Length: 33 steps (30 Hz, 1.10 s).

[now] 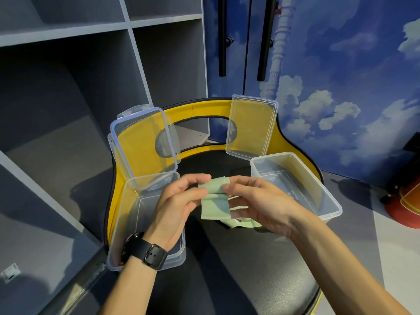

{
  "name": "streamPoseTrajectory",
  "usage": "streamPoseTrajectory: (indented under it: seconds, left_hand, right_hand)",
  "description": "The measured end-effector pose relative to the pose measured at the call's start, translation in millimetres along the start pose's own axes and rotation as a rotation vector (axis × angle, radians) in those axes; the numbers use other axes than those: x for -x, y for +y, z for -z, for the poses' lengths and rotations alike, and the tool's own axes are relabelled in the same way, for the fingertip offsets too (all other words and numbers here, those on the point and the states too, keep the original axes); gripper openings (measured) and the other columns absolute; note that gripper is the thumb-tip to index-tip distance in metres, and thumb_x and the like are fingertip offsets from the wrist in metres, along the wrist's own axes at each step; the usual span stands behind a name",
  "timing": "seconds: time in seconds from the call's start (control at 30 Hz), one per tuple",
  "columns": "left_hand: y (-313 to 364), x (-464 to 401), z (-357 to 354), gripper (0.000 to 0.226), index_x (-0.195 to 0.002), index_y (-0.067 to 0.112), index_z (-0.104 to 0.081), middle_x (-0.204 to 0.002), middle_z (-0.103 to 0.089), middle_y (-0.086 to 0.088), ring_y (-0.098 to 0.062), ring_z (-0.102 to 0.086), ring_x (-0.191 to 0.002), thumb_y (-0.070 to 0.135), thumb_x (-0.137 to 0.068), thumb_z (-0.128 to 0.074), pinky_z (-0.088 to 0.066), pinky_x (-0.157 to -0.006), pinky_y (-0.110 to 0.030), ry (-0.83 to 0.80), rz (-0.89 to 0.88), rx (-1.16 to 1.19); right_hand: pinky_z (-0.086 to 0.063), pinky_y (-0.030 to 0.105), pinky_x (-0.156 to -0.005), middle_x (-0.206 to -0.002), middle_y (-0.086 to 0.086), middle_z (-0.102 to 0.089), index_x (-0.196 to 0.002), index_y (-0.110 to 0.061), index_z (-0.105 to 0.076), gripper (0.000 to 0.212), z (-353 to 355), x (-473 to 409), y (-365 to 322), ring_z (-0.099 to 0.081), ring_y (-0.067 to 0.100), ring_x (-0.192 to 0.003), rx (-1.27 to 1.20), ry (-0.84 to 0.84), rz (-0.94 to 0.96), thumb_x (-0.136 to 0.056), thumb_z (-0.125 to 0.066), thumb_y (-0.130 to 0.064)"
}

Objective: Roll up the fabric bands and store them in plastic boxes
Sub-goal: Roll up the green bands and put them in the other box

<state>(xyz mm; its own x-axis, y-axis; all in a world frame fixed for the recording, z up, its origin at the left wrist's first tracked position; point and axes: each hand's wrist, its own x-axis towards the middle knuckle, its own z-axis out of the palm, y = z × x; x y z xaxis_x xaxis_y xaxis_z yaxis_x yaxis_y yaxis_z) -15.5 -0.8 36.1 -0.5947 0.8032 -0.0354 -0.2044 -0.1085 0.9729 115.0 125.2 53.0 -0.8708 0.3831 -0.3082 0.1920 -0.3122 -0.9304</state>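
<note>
Two bare forearms reach into view from the near edge, no sleeves visible on either. The left hand (pixel 179 201) and right hand (pixel 256 201) wear no gloves or rings. On the left wrist sits a black watch (pixel 145 250), its dark case turned to the far left side, its matte strap fastened with a black rectangular buckle.

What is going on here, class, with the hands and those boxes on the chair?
A person is rolling a pale green fabric band. The left hand and right hand pinch its top end, where the roll has only just begun; the rest hangs down. Two clear plastic boxes sit open on the black chair seat, one on the left and one on the right, their lids propped against the yellow backrest. No band shows in either box.
</note>
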Motion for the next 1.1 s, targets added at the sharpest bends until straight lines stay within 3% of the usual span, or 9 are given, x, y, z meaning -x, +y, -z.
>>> streamPoseTrajectory:
  seconds: [0.13,0.3,0.43,0.53,0.67,0.83,1.0,1.1]
  left_hand:
    - [-2.1,0.0,-2.1,0.032,-0.123,0.026,-0.061,-0.112,-0.071,0.002,-0.015,-0.070,-0.100,0.024,-0.091,-0.061,-0.054,-0.077,-0.026,0.027,0.089,-0.080]
    - [0.2,-0.6,-1.9,0.028,-0.116,0.015,-0.063,-0.109,-0.072,-0.005,-0.020,-0.069,-0.102,0.008,-0.089,-0.060,-0.055,-0.082,-0.029,0.000,0.074,-0.040]
    - [1.3,1.3,-0.7,0.027,-0.107,0.013,-0.065,-0.108,-0.072,-0.003,-0.019,-0.068,-0.104,-0.003,-0.085,-0.061,-0.053,-0.089,-0.029,-0.034,0.046,-0.037]
    - [0.9,2.5,-1.6,0.030,-0.107,0.014,-0.066,-0.109,-0.072,-0.001,-0.018,-0.067,-0.106,-0.004,-0.084,-0.062,-0.051,-0.093,-0.031,-0.044,0.049,-0.049]
    - [0.8,0.6,-2.7,0.043,-0.118,0.017,-0.063,-0.111,-0.072,0.000,-0.015,-0.068,-0.106,0.018,-0.075,-0.069,-0.053,-0.091,-0.031,-0.023,0.073,0.032]
    - [0.1,0.3,-2.1,0.041,-0.116,0.014,-0.064,-0.107,-0.074,-0.002,-0.016,-0.069,-0.103,0.015,-0.075,-0.069,-0.055,-0.088,-0.030,-0.007,0.072,0.014]
    - [0.2,0.0,-2.2,0.034,-0.116,0.015,-0.063,-0.108,-0.073,-0.003,-0.016,-0.068,-0.105,0.000,-0.085,-0.063,-0.055,-0.090,-0.029,-0.021,0.057,-0.030]
    - [-0.6,0.5,-2.4,0.035,-0.112,0.018,-0.065,-0.108,-0.073,-0.001,-0.014,-0.068,-0.104,-0.002,-0.083,-0.066,-0.053,-0.087,-0.027,-0.038,0.026,-0.137]
  right_hand:
    - [-0.057,0.031,-0.082,-0.104,0.012,-0.072,-0.113,-0.011,-0.067,0.023,0.5,-3.1,2.4,-0.069,0.022,-0.092,-0.051,0.002,0.047,-0.093,-0.058,-0.003]
    - [-0.056,0.027,-0.089,-0.112,0.017,-0.070,-0.115,-0.009,-0.066,0.035,2.5,-5.3,3.3,-0.068,0.023,-0.099,-0.123,0.022,0.072,-0.088,-0.056,0.010]
    - [-0.057,0.027,-0.087,-0.111,0.017,-0.070,-0.116,0.001,-0.064,0.032,2.9,-4.5,2.5,-0.070,0.025,-0.101,-0.222,0.004,0.044,-0.084,-0.067,-0.004]
    - [-0.058,0.023,-0.080,-0.102,0.015,-0.070,-0.112,-0.001,-0.066,0.026,4.5,-5.3,2.7,-0.071,0.019,-0.091,-0.208,0.058,0.062,-0.086,-0.066,-0.002]
    - [-0.057,0.020,-0.078,-0.100,0.013,-0.070,-0.110,-0.004,-0.066,0.026,5.8,-6.0,2.9,-0.071,0.015,-0.087,-0.202,0.084,0.117,-0.085,-0.065,0.002]
    - [-0.048,0.036,-0.103,-0.112,0.016,-0.071,-0.110,-0.010,-0.067,0.031,6.5,-8.4,5.3,-0.067,0.027,-0.106,-0.101,0.106,0.146,-0.082,-0.068,0.005]
    - [-0.050,0.036,-0.100,-0.112,0.011,-0.072,-0.114,-0.014,-0.066,0.040,7.8,-8.7,5.8,-0.067,0.023,-0.104,-0.022,0.117,0.171,-0.081,-0.068,0.009]
    - [-0.053,0.031,-0.089,-0.110,0.009,-0.071,-0.111,-0.016,-0.067,0.035,9.3,-4.7,2.3,-0.067,0.017,-0.095,0.212,0.102,0.182,-0.081,-0.073,0.001]
